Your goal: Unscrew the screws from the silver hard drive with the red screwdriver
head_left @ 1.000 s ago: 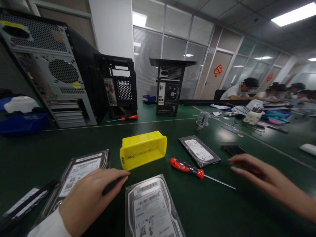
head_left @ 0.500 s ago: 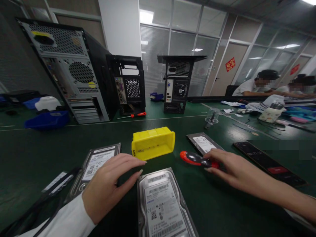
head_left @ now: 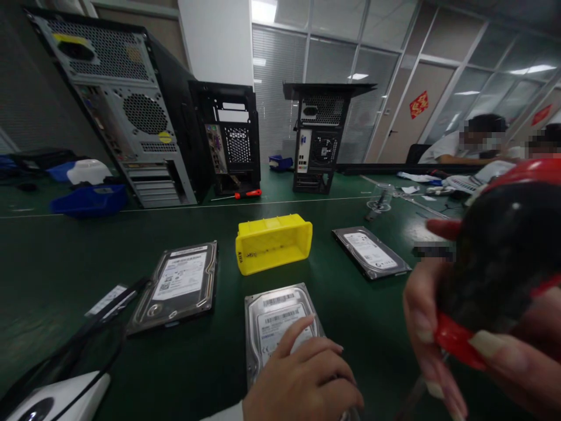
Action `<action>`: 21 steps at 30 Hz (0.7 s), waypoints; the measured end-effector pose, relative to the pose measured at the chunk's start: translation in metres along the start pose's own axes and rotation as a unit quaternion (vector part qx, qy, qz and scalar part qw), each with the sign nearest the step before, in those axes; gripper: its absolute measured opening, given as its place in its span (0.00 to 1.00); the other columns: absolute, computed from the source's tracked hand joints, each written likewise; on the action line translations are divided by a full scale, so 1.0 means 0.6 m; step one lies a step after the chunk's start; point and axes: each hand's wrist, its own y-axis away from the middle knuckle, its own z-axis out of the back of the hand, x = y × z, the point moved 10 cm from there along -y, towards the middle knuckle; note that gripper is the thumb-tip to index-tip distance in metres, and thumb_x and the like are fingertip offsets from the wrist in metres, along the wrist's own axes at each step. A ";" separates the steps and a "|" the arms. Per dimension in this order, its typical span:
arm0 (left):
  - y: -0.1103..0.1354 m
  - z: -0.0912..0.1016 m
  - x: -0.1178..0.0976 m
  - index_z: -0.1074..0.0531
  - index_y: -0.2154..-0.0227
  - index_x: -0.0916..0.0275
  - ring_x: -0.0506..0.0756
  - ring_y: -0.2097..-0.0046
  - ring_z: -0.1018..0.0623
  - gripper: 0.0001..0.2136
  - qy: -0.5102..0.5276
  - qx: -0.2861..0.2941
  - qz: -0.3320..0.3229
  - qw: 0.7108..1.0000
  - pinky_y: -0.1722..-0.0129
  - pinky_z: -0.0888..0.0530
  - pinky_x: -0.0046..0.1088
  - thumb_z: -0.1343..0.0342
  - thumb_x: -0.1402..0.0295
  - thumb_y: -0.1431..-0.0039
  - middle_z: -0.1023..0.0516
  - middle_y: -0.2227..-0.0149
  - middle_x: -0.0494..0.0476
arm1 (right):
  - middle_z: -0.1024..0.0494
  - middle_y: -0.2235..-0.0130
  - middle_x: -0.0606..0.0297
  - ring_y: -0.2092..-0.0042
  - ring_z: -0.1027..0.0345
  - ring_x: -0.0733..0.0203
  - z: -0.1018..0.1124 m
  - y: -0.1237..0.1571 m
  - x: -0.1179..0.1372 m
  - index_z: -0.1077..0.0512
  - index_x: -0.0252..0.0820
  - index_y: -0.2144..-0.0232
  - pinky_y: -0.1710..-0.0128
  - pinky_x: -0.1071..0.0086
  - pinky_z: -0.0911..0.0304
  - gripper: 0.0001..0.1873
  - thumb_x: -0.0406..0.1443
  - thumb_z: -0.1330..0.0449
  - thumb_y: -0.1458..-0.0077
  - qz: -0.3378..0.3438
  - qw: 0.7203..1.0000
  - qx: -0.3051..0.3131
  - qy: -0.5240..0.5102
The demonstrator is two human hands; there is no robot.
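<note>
My right hand (head_left: pixel 442 345) is closed round a red-and-black screwdriver (head_left: pixel 495 263), held up close to the camera with its handle end filling the right side. My left hand (head_left: pixel 302 380) rests with fingers curled on the near end of a silver hard drive (head_left: pixel 276 318) lying label up in front of me. A second hard drive (head_left: pixel 179 283) lies to the left and a third (head_left: pixel 370 251) to the right. A yellow plastic bin (head_left: pixel 272 242) lies tipped on its side just beyond the middle drive.
Three computer cases (head_left: pixel 131 111) (head_left: pixel 232 143) (head_left: pixel 322 137) stand at the back of the green table (head_left: pixel 65 257), with another red screwdriver (head_left: pixel 248 193) by them. Blue bins (head_left: pixel 90 199) sit at the far left. Black cables (head_left: pixel 87 339) run near left. People sit at the far right.
My right hand picked the screwdriver off the table and raised it close to the camera. My left hand moved from the left drive onto the middle drive.
</note>
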 end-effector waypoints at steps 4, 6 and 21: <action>-0.003 0.000 0.001 0.28 0.68 0.55 0.45 0.55 0.26 0.11 -0.001 -0.009 0.010 1.000 0.38 0.55 0.26 0.55 0.68 0.35 0.22 0.67 0.39 | 0.32 0.65 0.65 0.70 0.29 0.65 -0.027 0.002 -0.020 0.48 0.64 0.45 0.75 0.76 0.28 0.25 0.38 0.47 0.43 0.030 0.995 0.085 -0.030; -0.004 0.001 0.001 0.27 0.69 0.55 0.44 0.56 0.26 0.12 -0.003 -0.015 0.013 1.000 0.38 0.57 0.25 0.54 0.67 0.35 0.23 0.68 0.39 | 0.32 0.64 0.65 0.71 0.29 0.65 -0.020 0.001 -0.025 0.51 0.65 0.44 0.75 0.75 0.28 0.27 0.38 0.48 0.43 0.053 0.995 0.084 -0.024; -0.002 -0.017 0.001 0.27 0.71 0.55 0.47 0.55 0.26 0.08 -0.019 0.030 0.022 0.999 0.55 0.42 0.28 0.49 0.67 0.38 0.22 0.64 0.37 | 0.33 0.65 0.66 0.71 0.31 0.69 -0.035 0.001 -0.042 0.40 0.63 0.52 0.75 0.81 0.30 0.18 0.37 0.47 0.43 0.039 0.991 0.125 0.038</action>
